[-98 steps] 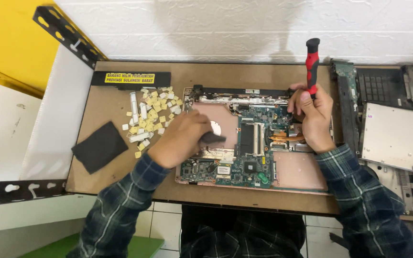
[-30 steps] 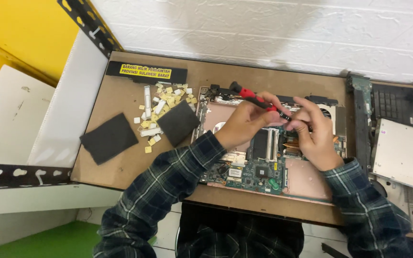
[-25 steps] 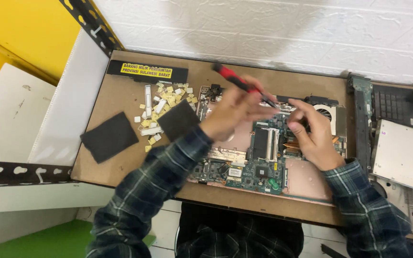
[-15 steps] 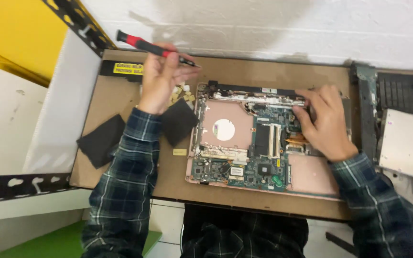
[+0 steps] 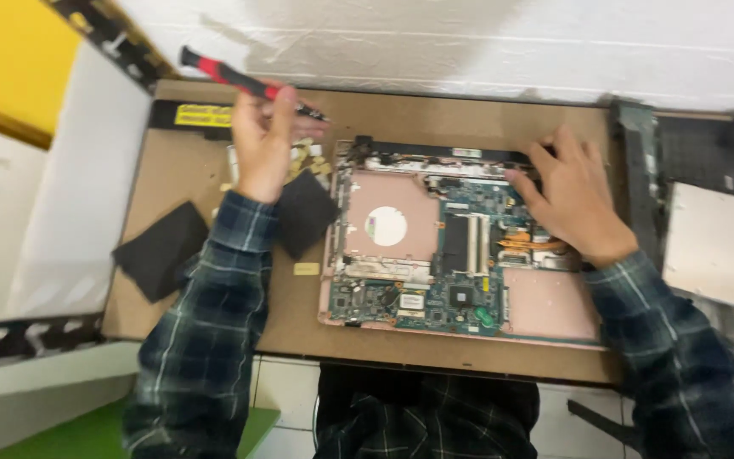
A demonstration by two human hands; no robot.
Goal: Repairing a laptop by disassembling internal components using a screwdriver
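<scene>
Now | left hand (image 5: pixel 263 136) grips screwdriver (image 5: pixel 244 82) beside keycaps (image 5: pixel 307 157) | right hand (image 5: pixel 573 194) spread flat on laptop board (image 5: pixel 460 255)

In my left hand (image 5: pixel 261 140) I see a screwdriver (image 5: pixel 244 82) with a smooth red and black plastic handle, a little glossy, and both my sleeves (image 5: pixel 214 297) look like soft checked cloth. The laptop base (image 5: pixel 460 242) under my right hand (image 5: pixel 573 197) shows matt pink plastic around green circuit board and some coppery metal (blurred, so I can't read the grain). It lies on a matt brown board (image 5: pixel 469 115) like cardboard, near two dull black foam-like pads (image 5: pixel 161 249).
</scene>
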